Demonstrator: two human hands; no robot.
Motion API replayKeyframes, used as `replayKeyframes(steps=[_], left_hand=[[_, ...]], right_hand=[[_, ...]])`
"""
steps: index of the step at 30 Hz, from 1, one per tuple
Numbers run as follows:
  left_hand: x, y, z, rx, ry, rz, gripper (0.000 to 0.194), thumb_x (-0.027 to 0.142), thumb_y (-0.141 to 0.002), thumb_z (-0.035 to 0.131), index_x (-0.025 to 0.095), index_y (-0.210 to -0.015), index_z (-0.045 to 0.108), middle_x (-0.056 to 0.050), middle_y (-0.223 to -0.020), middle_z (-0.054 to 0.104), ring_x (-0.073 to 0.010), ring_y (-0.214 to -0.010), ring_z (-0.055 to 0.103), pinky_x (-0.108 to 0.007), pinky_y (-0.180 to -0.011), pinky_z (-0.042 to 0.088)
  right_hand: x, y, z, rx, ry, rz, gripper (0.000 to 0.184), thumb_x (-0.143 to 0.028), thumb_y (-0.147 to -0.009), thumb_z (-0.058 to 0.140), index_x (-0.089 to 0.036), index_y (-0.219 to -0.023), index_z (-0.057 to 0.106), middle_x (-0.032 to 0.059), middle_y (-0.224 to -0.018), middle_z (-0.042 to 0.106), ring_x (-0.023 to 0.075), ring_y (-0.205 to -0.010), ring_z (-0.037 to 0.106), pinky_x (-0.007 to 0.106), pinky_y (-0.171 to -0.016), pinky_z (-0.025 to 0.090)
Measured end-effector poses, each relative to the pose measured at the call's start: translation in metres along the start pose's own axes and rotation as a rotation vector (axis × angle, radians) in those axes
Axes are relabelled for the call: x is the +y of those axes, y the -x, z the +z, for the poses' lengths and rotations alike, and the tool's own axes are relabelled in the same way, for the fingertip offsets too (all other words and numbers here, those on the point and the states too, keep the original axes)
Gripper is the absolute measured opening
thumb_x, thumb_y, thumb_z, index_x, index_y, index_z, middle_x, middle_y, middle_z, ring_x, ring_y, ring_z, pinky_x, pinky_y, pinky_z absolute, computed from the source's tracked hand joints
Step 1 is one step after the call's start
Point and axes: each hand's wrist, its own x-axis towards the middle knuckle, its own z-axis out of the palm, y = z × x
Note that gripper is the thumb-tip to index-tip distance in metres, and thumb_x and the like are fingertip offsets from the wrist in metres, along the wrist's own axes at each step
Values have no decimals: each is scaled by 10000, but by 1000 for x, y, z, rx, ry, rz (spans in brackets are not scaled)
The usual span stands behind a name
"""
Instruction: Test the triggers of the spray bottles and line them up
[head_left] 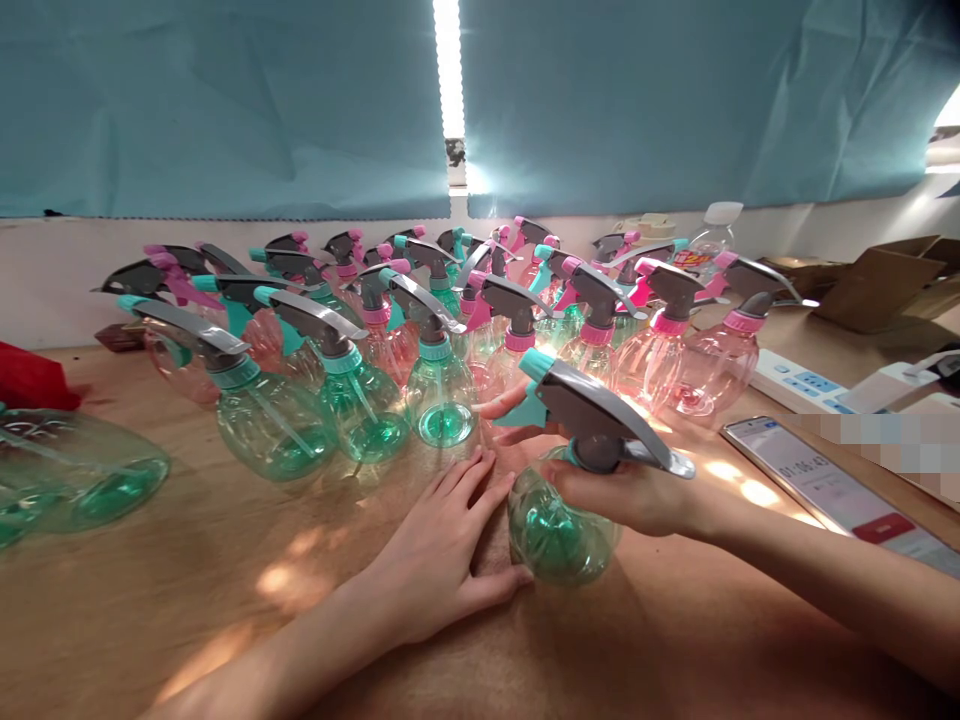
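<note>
Inside right grip (630,495), clamped just under sprayer head (600,405): green spray bottle (562,545); left grip (442,550) spread on table (675,630) beside it.

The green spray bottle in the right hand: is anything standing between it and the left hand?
Nothing visible: the left hand lies palm down on the table, close beside the green spray bottle the right hand holds.

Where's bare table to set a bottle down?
Bare table lies between the left hand and the far-left green bottle; another patch, nearside of the held bottle and right forearm. Crowded: the back, packed with spray bottles, and right side, with phone and power strip.
</note>
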Motion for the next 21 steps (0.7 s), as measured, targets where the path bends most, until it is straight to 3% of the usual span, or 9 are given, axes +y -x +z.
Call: replayKeyframes(steps=[2,10,21], left_hand=[[0,1,0,9,8,4,783,578,-859,612,127,-1460,392,-211,-1542,337,-379,-1432,282,-565,-1151,284],[-1,2,3,30,26,9,805,555,-856,632,142,-1488,352,-188,-1547,340,-373,-1435,279,-545,-1161,285],[-1,1,2,36,31,14,790,551,-853,636,140,-1474,372,-190,-1536,357,-375,-1431,285,-544,-1160,286]], right_hand=[[0,1,0,-14,-14,13,408,-123,-733,512,-239,-1113,606,72,-1249,644,198,-922,722,282,-674,590],[8,2,3,15,-46,-36,574,-89,-760,558,-274,-1303,551,66,-1326,626,223,-987,715,329,-784,615],[12,-1,1,-3,-29,-134,446,-93,-788,562,-240,-1204,625,62,-1338,620,208,-1129,659,365,-956,560]])
